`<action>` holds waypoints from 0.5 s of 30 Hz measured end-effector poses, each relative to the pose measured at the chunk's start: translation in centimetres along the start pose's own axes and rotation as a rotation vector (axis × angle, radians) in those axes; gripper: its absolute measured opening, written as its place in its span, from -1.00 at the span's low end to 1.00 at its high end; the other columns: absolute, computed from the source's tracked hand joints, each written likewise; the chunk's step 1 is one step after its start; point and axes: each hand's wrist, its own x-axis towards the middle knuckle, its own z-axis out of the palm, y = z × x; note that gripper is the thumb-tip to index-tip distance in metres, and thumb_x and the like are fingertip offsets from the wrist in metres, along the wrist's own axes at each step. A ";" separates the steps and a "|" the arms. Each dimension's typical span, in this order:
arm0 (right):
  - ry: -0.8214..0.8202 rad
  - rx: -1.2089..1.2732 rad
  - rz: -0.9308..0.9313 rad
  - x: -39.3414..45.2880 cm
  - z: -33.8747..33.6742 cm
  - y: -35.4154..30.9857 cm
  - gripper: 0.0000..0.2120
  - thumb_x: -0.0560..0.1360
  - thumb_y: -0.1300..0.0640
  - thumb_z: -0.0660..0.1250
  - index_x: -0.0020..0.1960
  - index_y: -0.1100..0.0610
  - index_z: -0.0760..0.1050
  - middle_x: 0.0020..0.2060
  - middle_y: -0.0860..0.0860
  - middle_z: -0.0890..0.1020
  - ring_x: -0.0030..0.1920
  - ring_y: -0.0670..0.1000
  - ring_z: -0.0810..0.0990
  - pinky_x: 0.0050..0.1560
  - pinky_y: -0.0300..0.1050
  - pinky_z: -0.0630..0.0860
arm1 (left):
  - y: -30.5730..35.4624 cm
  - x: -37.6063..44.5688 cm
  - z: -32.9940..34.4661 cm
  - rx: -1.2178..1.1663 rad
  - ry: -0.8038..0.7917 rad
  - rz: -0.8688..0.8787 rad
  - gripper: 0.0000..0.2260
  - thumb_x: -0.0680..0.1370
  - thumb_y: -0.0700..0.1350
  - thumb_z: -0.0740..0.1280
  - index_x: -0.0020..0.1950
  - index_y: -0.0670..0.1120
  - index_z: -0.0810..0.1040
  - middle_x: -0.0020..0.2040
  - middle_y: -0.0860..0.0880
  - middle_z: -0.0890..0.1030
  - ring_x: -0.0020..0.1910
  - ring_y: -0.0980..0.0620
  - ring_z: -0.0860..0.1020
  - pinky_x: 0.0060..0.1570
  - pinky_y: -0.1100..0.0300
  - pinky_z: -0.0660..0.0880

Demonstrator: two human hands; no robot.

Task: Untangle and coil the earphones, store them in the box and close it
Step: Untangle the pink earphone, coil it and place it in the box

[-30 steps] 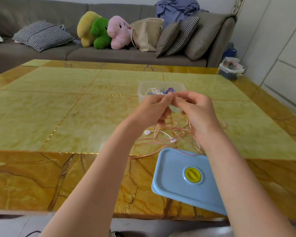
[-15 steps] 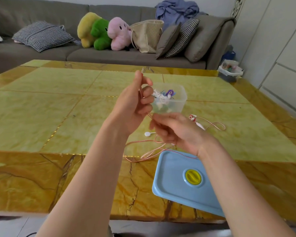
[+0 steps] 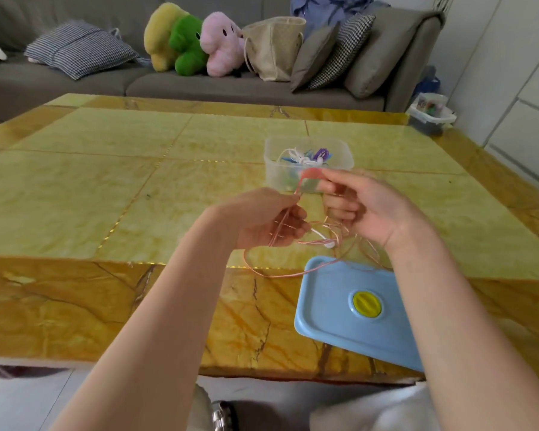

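Pink earphones (image 3: 311,244) with white buds trail in loose loops over the yellow marble table (image 3: 137,188). My left hand (image 3: 262,217) pinches the cable, which runs down through its curled fingers. My right hand (image 3: 364,206) pinches the same cable a little higher, and a short pink span arcs between the two hands. Behind them stands the clear plastic box (image 3: 343,150), open, with white, blue and purple cables inside. Its blue lid (image 3: 333,309) with a yellow knob lies flat at the table's near edge, and a cable loop rests on its far rim.
A grey sofa (image 3: 199,85) with cushions, plush toys (image 3: 193,45) and a woven bag (image 3: 274,48) runs along the far side of the table. A small bin (image 3: 430,113) sits on the floor at the right, beside white cabinets.
My left hand has come down from its raised position. My right hand has risen and moved right, so the two now hold the cable level in front of the box.
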 end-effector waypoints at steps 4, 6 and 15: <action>-0.079 -0.127 -0.068 -0.4 1.2 -0.7 -0.74 0.58 0.14 0.16 0.11 0.29 0.51 -0.44 -0.06 0.38 -0.61 -0.19 0.13 -0.56 -0.29 -0.02 | -0.4 1.0 -0.4 -0.183 0.075 0.068 -0.66 0.65 -0.05 0.10 -0.16 -0.17 0.54 -0.21 -0.08 0.65 -0.16 -0.01 0.61 0.00 0.12 0.51; -0.082 -0.115 -0.093 -0.8 1.2 -1.0 -0.73 0.57 0.11 0.15 0.06 0.27 0.53 -0.45 -0.06 0.36 -0.60 -0.17 0.14 -0.55 -0.28 -0.01 | -0.5 1.8 -0.6 -0.351 0.053 0.138 -0.69 0.65 -0.02 0.08 -0.06 -0.13 0.55 -0.11 -0.05 0.64 -0.09 0.01 0.60 0.04 0.11 0.49; -0.236 -0.411 0.040 -2.0 1.0 -0.1 -0.79 0.49 0.05 0.22 -0.22 0.15 0.52 -0.51 -0.04 0.25 -0.60 -0.16 0.12 -0.62 -0.37 0.05 | 0.5 2.7 -1.3 -0.982 0.020 0.433 -0.68 0.64 0.00 0.06 0.02 -0.14 0.53 -0.14 -0.12 0.68 -0.10 -0.02 0.66 -0.10 0.01 0.58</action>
